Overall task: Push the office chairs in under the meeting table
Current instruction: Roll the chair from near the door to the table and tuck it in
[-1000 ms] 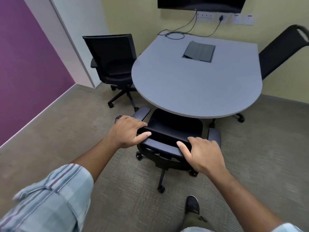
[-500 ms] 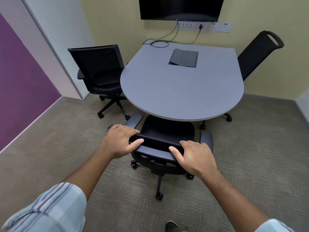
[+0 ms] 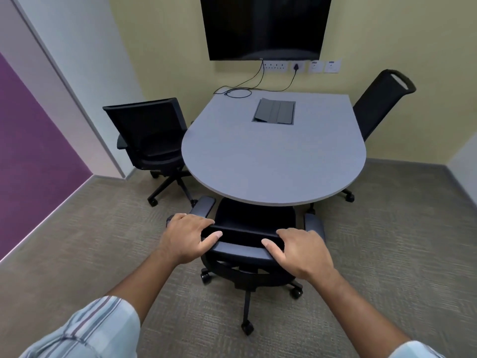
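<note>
Head view: near chair (image 3: 254, 223) now farther under table (image 3: 273, 161).

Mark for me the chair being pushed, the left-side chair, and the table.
pushed chair (image 3: 254, 220), head view, on its seat.
left-side chair (image 3: 144, 125), head view, on its backrest.
table (image 3: 271, 161), head view, on bare tabletop.

Office meeting room: round-ended table (image 3: 271, 164), wall screen (image 3: 263, 27), swivel chairs (image 3: 147, 135).

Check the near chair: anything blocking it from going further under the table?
Nothing visible does. Both hands, left hand and right hand, grip the near chair backrest; its seat is partly under the table edge already.
</note>
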`<act>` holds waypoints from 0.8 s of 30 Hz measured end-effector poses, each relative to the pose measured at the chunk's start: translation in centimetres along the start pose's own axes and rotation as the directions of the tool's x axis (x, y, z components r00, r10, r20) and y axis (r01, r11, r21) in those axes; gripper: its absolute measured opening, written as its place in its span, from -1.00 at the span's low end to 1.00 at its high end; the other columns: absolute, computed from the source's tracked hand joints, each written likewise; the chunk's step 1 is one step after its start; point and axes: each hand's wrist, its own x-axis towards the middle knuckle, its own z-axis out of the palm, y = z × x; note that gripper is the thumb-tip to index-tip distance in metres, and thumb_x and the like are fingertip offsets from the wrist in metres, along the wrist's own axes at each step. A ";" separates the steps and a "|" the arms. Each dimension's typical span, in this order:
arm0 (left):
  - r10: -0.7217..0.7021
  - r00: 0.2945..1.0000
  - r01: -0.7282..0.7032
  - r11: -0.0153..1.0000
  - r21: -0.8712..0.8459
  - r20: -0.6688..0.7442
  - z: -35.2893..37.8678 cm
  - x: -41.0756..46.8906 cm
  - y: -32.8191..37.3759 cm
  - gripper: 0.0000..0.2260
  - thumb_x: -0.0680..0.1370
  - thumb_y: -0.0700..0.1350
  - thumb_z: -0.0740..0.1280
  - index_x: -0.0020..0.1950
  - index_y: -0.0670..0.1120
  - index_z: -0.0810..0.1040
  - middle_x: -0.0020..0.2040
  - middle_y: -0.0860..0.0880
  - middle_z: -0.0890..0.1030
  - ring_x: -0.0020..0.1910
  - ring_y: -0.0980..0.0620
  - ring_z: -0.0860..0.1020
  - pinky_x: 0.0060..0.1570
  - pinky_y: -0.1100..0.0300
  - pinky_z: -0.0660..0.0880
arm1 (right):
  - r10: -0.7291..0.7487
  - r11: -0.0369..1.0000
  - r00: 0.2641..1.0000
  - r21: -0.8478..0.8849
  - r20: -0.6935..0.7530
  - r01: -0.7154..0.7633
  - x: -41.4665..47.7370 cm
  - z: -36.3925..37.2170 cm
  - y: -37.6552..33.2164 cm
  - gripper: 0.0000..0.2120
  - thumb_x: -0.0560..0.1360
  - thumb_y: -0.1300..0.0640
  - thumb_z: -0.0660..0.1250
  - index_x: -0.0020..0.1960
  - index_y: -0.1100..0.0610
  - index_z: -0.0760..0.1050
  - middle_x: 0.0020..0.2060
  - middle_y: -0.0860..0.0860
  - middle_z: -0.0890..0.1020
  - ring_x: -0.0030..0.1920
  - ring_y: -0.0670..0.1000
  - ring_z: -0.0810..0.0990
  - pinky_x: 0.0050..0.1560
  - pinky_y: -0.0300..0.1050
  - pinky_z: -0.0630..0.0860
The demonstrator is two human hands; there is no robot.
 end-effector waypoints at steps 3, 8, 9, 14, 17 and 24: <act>0.025 0.999 -0.025 1.000 0.014 0.025 0.0 0.6 -0.6 -0.37 0.67 0.44 0.02 0.31 0.10 0.71 0.09 0.15 0.76 0.12 0.07 0.68 0.21 -0.05 0.51 | 0.008 0.999 1.000 -0.037 0.022 -0.007 0.4 0.0 -0.3 -0.24 0.61 -0.54 -0.25 -0.15 -0.03 0.49 -0.33 -0.10 0.54 -0.31 -0.02 0.52 -0.11 0.09 0.54; 0.058 0.998 -0.058 0.998 0.026 0.014 -0.4 1.6 -2.0 -0.40 0.66 0.44 0.00 0.19 0.13 0.71 -0.08 0.13 0.73 -0.02 0.03 0.67 0.13 -0.05 0.47 | 0.060 0.998 0.998 -0.007 0.029 -0.059 0.8 -0.3 -1.9 -0.22 0.65 -0.47 -0.10 0.35 0.04 0.62 0.11 -0.01 0.75 0.12 0.08 0.68 0.14 0.13 0.55; 0.059 0.998 -0.060 0.998 0.037 0.018 -0.4 2.0 -2.0 -0.40 0.66 0.45 -0.01 0.15 0.13 0.71 -0.11 0.12 0.72 -0.04 0.03 0.66 0.11 -0.06 0.47 | 0.062 0.998 0.998 -0.006 0.034 -0.061 1.1 -0.5 -1.8 -0.21 0.65 -0.47 -0.10 0.39 0.05 0.60 0.16 -0.01 0.74 0.17 0.09 0.68 0.17 0.14 0.55; 0.083 0.996 -0.083 0.997 0.006 0.014 -0.6 2.6 -2.4 -0.38 0.64 0.45 -0.03 0.09 0.12 0.71 -0.15 0.10 0.69 -0.07 0.02 0.64 0.10 -0.06 0.43 | 0.065 0.998 0.997 -0.015 0.047 -0.065 1.7 -1.2 -2.6 -0.23 0.62 -0.50 -0.15 0.19 -0.03 0.65 -0.01 -0.05 0.73 0.02 0.07 0.68 0.06 0.14 0.57; 0.090 0.996 -0.090 0.996 -0.006 0.009 -0.6 2.8 -2.3 -0.36 0.65 0.46 -0.02 0.19 0.11 0.72 -0.10 0.10 0.71 -0.03 0.00 0.65 0.11 -0.07 0.42 | 0.087 0.996 0.995 -0.032 0.049 -0.086 1.8 -1.4 -2.4 -0.26 0.62 -0.50 -0.13 0.13 -0.03 0.65 -0.05 -0.05 0.72 -0.03 0.07 0.67 0.07 0.17 0.59; 0.093 0.996 -0.093 0.996 -0.013 0.015 -0.4 2.1 -2.0 -0.32 0.65 0.46 -0.03 0.30 0.09 0.70 -0.07 0.11 0.73 0.01 0.00 0.66 0.17 -0.08 0.43 | 0.090 0.996 0.995 -0.023 0.041 -0.089 1.2 -1.3 -2.4 -0.22 0.61 -0.52 -0.15 0.17 -0.03 0.66 -0.01 -0.07 0.73 -0.01 0.04 0.67 0.03 0.13 0.60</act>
